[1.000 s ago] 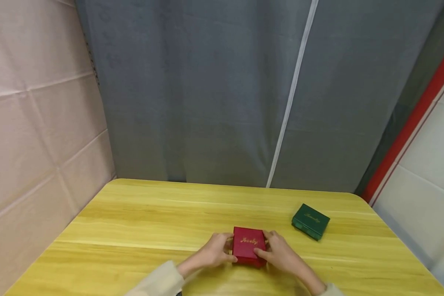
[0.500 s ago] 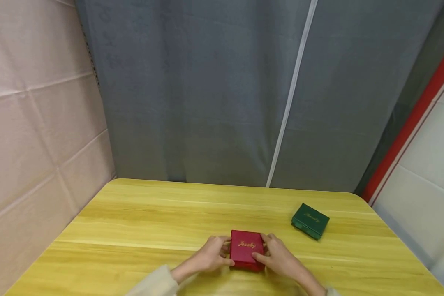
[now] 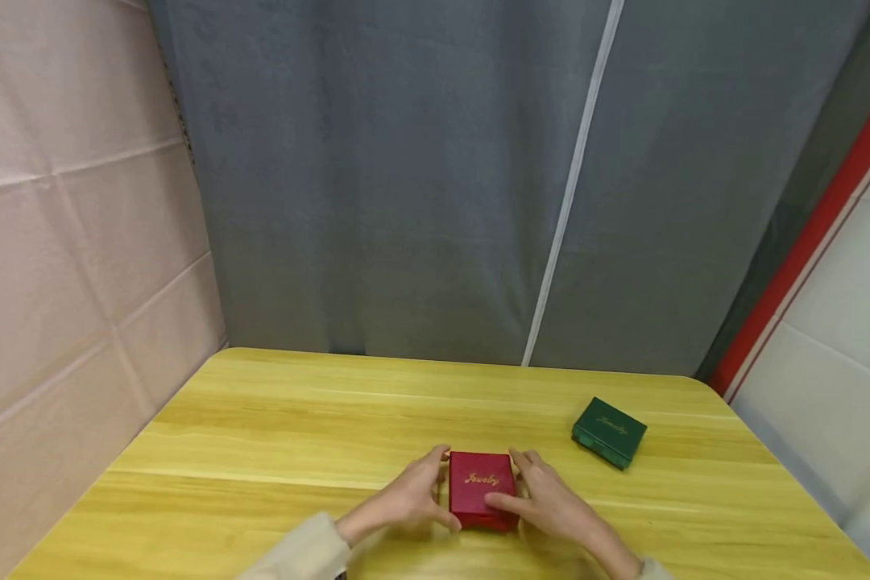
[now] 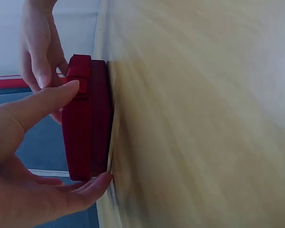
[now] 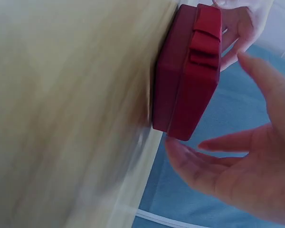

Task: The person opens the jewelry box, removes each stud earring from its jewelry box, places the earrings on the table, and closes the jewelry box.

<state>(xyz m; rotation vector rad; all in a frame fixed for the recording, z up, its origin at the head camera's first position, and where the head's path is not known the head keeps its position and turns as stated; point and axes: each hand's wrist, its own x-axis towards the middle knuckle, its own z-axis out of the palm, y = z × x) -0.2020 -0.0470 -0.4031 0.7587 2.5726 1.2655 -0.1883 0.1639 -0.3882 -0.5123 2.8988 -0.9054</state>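
Note:
A closed red jewelry box (image 3: 482, 482) with gold "Jewelry" lettering rests on the table between my two hands. A ribbon bow (image 5: 205, 45) is on its front side. My left hand (image 3: 409, 493) is spread along the box's left side. In the left wrist view its thumb lies by the bow and a fingertip sits low at the box's edge. On the right side, my right hand (image 3: 551, 503) is spread, the thumb over the lid. In the right wrist view that thumb is apart from the box, while a fingertip is close to its side.
A green jewelry box (image 3: 609, 432) lies closed and angled at the right on the yellow wood-grain table (image 3: 261, 427). A grey curtain (image 3: 406, 201) hangs behind the table's far edge, with pale walls to either side.
The red jewelry box has shifted slightly toward me and to the left. My left fingers have spread away from its side, and my right thumb has moved farther over the lid.

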